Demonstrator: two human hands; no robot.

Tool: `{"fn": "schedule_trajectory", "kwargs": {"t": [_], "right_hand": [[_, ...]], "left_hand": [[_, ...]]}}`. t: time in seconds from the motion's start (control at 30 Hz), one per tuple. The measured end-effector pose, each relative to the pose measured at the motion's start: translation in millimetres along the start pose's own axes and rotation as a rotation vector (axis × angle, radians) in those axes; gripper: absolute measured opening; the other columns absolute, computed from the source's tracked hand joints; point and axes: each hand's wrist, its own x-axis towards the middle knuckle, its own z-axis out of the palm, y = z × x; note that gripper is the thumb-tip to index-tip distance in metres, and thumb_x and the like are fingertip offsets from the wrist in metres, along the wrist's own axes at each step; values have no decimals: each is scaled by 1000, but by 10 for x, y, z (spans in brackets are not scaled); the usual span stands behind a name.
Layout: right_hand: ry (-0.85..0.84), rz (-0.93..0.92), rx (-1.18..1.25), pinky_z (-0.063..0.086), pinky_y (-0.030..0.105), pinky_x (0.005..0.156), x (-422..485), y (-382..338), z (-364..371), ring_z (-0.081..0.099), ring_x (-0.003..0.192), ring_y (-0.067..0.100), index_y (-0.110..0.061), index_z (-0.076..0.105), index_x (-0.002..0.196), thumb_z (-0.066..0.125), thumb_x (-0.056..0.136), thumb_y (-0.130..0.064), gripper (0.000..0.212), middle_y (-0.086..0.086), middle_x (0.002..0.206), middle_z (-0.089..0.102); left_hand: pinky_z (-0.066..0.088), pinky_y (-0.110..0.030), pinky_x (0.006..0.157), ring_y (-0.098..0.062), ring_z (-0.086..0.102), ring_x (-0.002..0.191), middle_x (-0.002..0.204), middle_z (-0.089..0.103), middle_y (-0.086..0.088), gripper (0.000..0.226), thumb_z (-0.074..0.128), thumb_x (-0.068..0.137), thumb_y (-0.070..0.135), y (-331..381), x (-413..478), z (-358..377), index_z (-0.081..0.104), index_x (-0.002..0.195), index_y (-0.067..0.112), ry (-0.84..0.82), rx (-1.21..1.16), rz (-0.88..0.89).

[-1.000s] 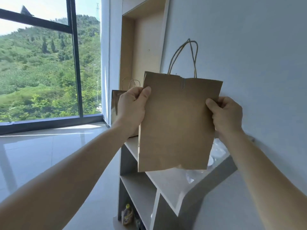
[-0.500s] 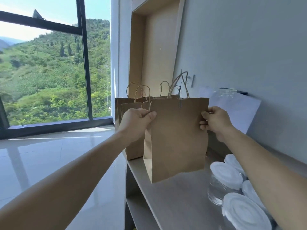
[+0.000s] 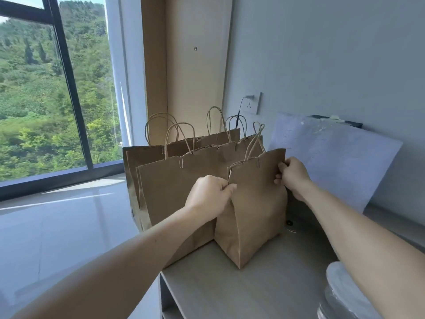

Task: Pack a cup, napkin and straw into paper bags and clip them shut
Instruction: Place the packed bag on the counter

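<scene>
A clipped brown paper bag (image 3: 255, 208) stands on the shelf top (image 3: 264, 293), touching the row of clipped bags (image 3: 174, 187) at its far left edge. The left hand (image 3: 209, 194) pinches the bag's left edge and the right hand (image 3: 293, 176) its right, fingers curled. Bare shelf lies nearer; lidded cups (image 3: 340, 288) crowd the near right.

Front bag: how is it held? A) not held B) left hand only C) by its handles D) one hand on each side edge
D: the left hand pinches the left edge of the front bag, and the right hand grips its right edge.
</scene>
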Motion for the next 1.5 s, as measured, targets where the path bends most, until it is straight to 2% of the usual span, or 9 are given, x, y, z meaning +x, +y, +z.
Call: {"fn": "schedule_trajectory", "kwargs": {"t": [0.3, 0.6, 0.73, 0.9, 0.97, 1.07, 1.17, 1.37, 1.5], "right_hand": [[103, -42, 22, 44, 26, 54, 357, 124, 29, 61, 60, 18, -9, 50, 105, 40, 104, -19, 14, 8, 83, 60], [65, -46, 60, 57, 37, 77, 368, 271, -111, 62, 71, 16, -8, 52, 113, 47, 102, -14, 14, 6, 92, 62], [13, -47, 44, 56, 39, 86, 267, 262, -125, 63, 80, 16, -8, 43, 140, 53, 100, -15, 42, 9, 124, 59], [-102, 28, 48, 53, 33, 85, 89, 237, -230, 62, 95, 22, -6, 25, 153, 56, 98, -12, 63, 12, 135, 51], [-156, 39, -7, 53, 36, 90, -21, 211, -293, 61, 100, 24, -5, 30, 150, 57, 98, -14, 59, 10, 133, 52], [-246, 51, -91, 52, 38, 93, -223, 188, -413, 53, 111, 23, -6, 33, 148, 59, 98, -18, 58, 9, 140, 47], [-303, 46, -217, 49, 38, 96, -490, 161, -568, 48, 116, 21, -7, 35, 148, 59, 98, -24, 58, 7, 146, 44], [-182, -10, -606, 37, 33, 106, -1167, 86, -1066, 48, 130, 24, -13, 48, 140, 59, 97, -37, 50, 5, 145, 50], [-14, 66, -707, 41, 38, 106, -1773, 106, -1558, 53, 125, 22, -15, 56, 134, 60, 95, -38, 45, 4, 139, 57]], "left_hand": [[24, -23, 42, -14, 29, 44, 42, 31, 4, 57, 60, 96, 34, -6, 301, 231, 37, 48, 14, 5, 54, -15], [36, -32, 58, -33, 42, 64, 49, 38, -5, 51, 57, 98, 33, 143, 384, 349, 45, 51, 19, 15, 99, -9], [42, -32, 61, -22, 43, 58, 48, 42, 4, 39, 57, 98, 35, 169, 399, 329, 65, 66, 13, 63, 85, -16], [31, -30, 50, -21, 44, 55, 49, 42, 4, 50, 54, 99, 33, 211, 389, 343, 44, 52, 18, 82, 117, -53], [38, -32, 57, -28, 57, 74, 65, 56, 0, 37, 51, 99, 32, 303, 361, 327, 55, 64, 21, 94, 153, -29], [38, -38, 101, -26, 39, 133, 145, 45, -2, 45, 51, 96, 27, 392, 299, 340, 47, 140, 17, 176, 316, 107], [25, -40, 112, -24, 26, 140, 150, 38, -2, 59, 58, 89, 24, 508, 184, 399, 42, 145, 16, 277, 456, 443], [38, -42, 91, -31, 44, 122, 131, 54, -7, 44, 52, 90, 38, 866, 87, 683, 55, 130, 20, -321, 542, 456], [44, -39, 93, -32, 47, 122, 135, 53, -7, 52, 56, 90, 41, 1190, -92, 949, 50, 138, 21, -486, 446, 536]]}}
